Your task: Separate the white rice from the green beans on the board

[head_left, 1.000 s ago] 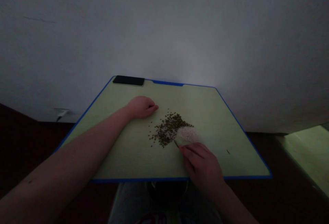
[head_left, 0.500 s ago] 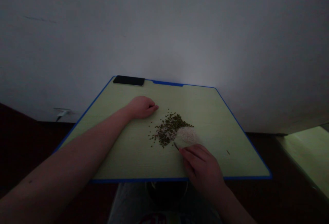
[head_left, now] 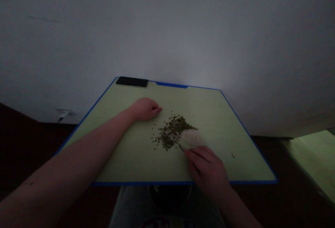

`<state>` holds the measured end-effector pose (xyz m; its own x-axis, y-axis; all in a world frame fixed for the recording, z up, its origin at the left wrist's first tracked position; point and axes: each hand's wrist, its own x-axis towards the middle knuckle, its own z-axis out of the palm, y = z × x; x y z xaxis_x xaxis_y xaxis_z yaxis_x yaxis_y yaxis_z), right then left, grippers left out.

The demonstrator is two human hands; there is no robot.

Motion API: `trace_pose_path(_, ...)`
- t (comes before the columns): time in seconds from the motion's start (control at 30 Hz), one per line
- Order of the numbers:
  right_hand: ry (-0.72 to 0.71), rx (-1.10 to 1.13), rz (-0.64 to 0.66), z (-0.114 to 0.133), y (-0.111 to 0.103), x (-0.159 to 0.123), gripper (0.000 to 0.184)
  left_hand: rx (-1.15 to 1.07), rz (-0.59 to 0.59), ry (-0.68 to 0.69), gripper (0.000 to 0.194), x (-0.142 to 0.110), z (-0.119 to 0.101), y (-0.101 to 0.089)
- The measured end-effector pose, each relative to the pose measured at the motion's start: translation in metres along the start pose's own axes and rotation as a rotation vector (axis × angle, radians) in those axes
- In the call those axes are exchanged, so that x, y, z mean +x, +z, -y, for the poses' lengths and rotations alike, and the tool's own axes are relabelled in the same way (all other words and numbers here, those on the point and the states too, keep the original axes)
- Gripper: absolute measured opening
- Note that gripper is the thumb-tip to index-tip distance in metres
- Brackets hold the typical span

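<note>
My left hand [head_left: 145, 109] rests on the table as a loose fist, knuckles towards the far side, and nothing shows in it. Just right of it lies a spread of small green beans [head_left: 170, 130], mixed with pale grains. Against the beans' right side sits a heap of whitish, rice-like grains [head_left: 192, 136]. At the near edge of this heap, my right hand [head_left: 208, 167] pinches a thin dark stick-like thing [head_left: 181, 147]. Its tip points left towards the beans, and the rest is hidden by my fingers.
The pale tabletop [head_left: 125, 167] has a blue rim. A black phone [head_left: 132, 81] lies at its far left corner. Towards the right is a small brown sliver [head_left: 232, 155]. Behind stands a wall [head_left: 167, 29], with a plug [head_left: 64, 114] low on the left. A dark round container [head_left: 169, 197] sits below the front edge.
My right hand and the thin stick have shifted slightly right, away from the beans. My left hand stays in place on the table.
</note>
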<state>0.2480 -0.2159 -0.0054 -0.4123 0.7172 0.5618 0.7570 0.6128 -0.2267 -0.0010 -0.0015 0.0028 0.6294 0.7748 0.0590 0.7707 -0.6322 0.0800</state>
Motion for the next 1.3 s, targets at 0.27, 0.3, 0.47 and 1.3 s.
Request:
trace_pose_path(0.27, 0.081, -0.055, 0.023, -0.009, 0.003, 0.0, 0.026, -0.004, -0.003, 0.005, 0.052, 0.0, -0.001, -0.001)
trace_pose_path(0.3, 0.084, -0.065, 0.017, -0.01, 0.002, -0.001, 0.026, -0.008, -0.007, 0.006, 0.052, 0.0, 0.0, 0.0)
trace_pose_path(0.47, 0.037, -0.058, -0.042, -0.008, -0.004, -0.003, 0.023, -0.012, -0.011, 0.022, 0.053, 0.0, 0.001, 0.002)
trace_pose_path(1.3, 0.046, 0.046, -0.031, -0.009, -0.008, 0.001, 0.025, -0.014, 0.009, 0.003, 0.053, -0.001, -0.001, -0.001)
